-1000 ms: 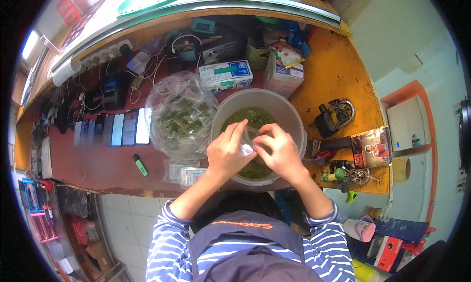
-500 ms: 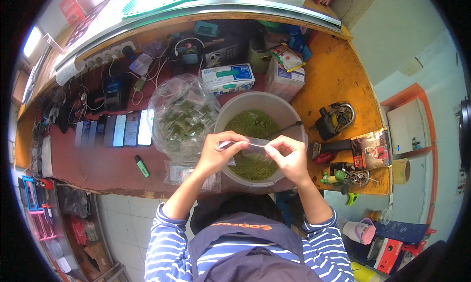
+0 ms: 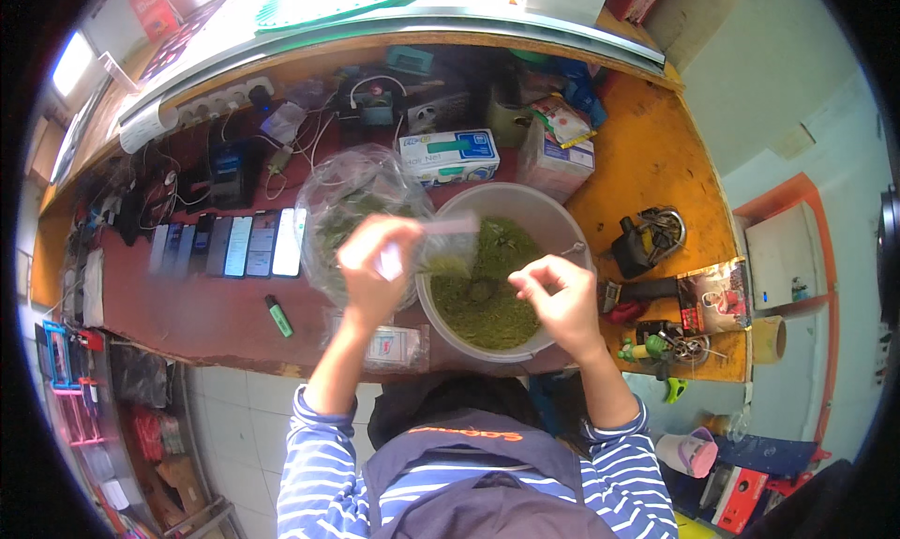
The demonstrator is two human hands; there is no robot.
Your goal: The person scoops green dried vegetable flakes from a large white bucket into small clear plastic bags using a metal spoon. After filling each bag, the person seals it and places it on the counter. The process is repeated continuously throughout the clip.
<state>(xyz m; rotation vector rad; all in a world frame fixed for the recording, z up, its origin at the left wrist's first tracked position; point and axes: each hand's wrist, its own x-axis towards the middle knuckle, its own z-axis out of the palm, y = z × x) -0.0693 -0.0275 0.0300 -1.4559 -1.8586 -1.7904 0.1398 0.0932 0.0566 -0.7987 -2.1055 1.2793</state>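
My left hand (image 3: pixel 377 258), smeared by motion, is closed on a small clear plastic bag (image 3: pixel 455 248) with green stuff in its lower part. Something whitish also shows in that palm. Below the small bag stands a translucent white bucket (image 3: pixel 555 222) holding chopped green herb (image 3: pixel 502 300). Over the bucket's right side is my right hand (image 3: pixel 560 300), thumb and fingertips pressed together with nothing visible in them. Just behind my left hand lies a large clear plastic bag (image 3: pixel 361 178) with green contents. A thin handle (image 3: pixel 573 248) shows at the bucket's right rim.
Flat clear packets (image 3: pixel 394 347) lie at the table's front edge. Leftward are a green marker (image 3: pixel 278 316) and a row of phones (image 3: pixel 237 247). Behind the bucket stand a blue-and-white box (image 3: pixel 450 157) and a carton (image 3: pixel 555 159). A pouch (image 3: pixel 712 297) lies rightward.
My hands have parted: the left has moved left and away from me with the small bag, while the right has let go of it. The view has shifted slightly.
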